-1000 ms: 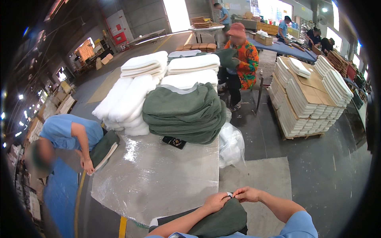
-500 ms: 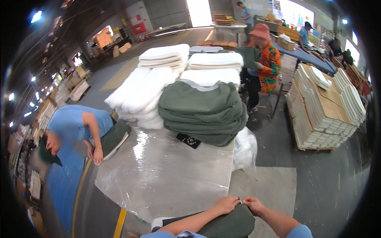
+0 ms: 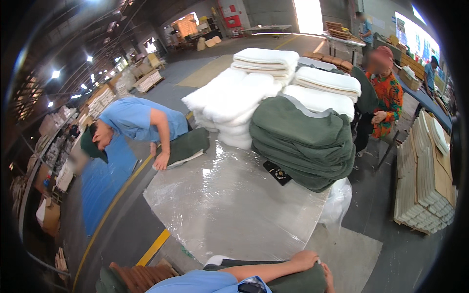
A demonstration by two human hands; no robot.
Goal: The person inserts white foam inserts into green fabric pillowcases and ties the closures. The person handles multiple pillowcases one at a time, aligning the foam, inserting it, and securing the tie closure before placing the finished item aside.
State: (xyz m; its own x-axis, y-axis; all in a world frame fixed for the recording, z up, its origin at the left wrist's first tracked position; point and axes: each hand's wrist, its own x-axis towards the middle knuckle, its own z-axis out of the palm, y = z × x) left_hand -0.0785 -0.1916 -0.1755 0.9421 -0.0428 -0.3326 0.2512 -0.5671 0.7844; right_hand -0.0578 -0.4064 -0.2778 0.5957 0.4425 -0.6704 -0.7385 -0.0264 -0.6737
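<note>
Head camera showed the person's left hand [image 3: 304,259] lying with curled fingers on a dark green cushion cover [image 3: 293,281] at the near edge of the table wrapped in clear plastic film [image 3: 229,205]. The grip seemed closed on the fabric's upper edge, though I could not tell how tightly. The right hand [image 3: 328,277] was only partly visible at the cover's right end — whether it was open or closed I could not tell.

To handle the cover well, I judged that both hands should keep its edge level and pull evenly, so the fabric stays flat and does not slide on the slippery film.

Counting: one green cover was under the hands, one tall pile of green covers [image 3: 305,146] stood at the far right of the table, and beside it were stacks of white cushions [image 3: 234,100] — I counted about four. One co-worker in blue shirt [image 3: 134,122] leaned on another green cover [image 3: 183,146] at the far left corner; one person in orange patterned shirt [image 3: 386,100] stood behind the piles. One pallet of pale wooden slats [image 3: 422,180] was on the right.
</note>
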